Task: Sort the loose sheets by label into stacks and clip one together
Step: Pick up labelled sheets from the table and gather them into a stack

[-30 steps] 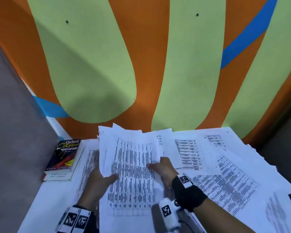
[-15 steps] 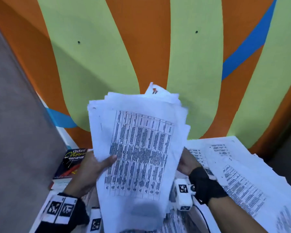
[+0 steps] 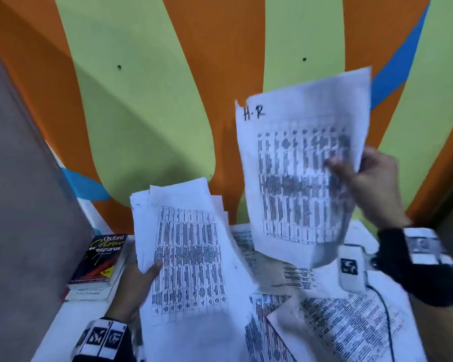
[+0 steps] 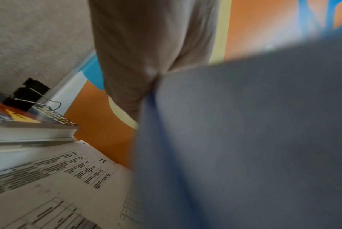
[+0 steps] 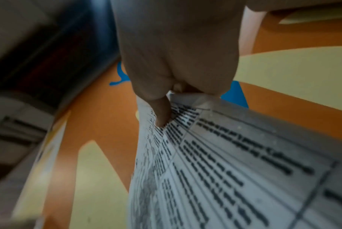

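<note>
Head view: right hand (image 3: 374,184) pinches a sheet (image 3: 298,163) of blurred printed table, handwritten "H-R" top left; left hand (image 3: 134,288) grips a stack (image 3: 188,257) of similar sheets.

The left hand (image 3: 134,291) is low, with its thumb lying across the front of a bunch of papers (image 3: 186,257) and its fingers hidden behind them. The right hand (image 3: 372,184) is up high and off to the right, pinching the edge of one sheet (image 3: 298,165) between thumb and fingers. Both wrists wear black bands with square black-and-white marks.
</note>
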Demonstrator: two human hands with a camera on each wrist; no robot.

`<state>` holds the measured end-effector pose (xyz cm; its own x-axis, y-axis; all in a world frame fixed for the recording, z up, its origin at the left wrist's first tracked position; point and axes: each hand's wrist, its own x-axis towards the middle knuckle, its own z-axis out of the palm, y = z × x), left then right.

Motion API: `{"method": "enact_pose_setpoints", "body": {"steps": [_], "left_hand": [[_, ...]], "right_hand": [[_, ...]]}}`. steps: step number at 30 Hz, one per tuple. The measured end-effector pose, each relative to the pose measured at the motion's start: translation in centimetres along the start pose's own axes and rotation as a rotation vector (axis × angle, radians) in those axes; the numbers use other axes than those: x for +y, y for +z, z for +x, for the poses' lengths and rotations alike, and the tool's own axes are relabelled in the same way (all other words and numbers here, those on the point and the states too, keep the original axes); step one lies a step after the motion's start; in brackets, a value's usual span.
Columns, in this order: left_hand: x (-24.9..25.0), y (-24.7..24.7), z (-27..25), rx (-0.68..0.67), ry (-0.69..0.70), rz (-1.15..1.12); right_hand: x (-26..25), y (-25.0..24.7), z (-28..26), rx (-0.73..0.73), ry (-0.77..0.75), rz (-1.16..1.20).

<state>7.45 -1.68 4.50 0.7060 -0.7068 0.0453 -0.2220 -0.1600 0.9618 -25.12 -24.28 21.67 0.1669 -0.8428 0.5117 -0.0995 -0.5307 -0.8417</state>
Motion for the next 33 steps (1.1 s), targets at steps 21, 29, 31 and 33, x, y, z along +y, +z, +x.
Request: {"method": "enact_pose_setpoints", "body": {"steps": [21,29,31,33], "left_hand": [[4.1,5.7,-0.5,-0.151,-0.021,-0.168],[7.5,3.7,1.1,0.023,0.240,-0.357],[7.9,3.4,0.9,-0.068,0.247,-0.361],[8.1,3.4,1.2,-0.066,0.250,-0.329]], "right_hand": [[11.0,11.0,-7.8,-0.149,0.633,0.247],[5.4,9.4,-4.4,-0.422,0.227,0.281],[4.8,9.6,-4.5,-0.406,0.172,0.241],[4.6,9.8,-4.9,-0.374,0.140,0.250]]}}
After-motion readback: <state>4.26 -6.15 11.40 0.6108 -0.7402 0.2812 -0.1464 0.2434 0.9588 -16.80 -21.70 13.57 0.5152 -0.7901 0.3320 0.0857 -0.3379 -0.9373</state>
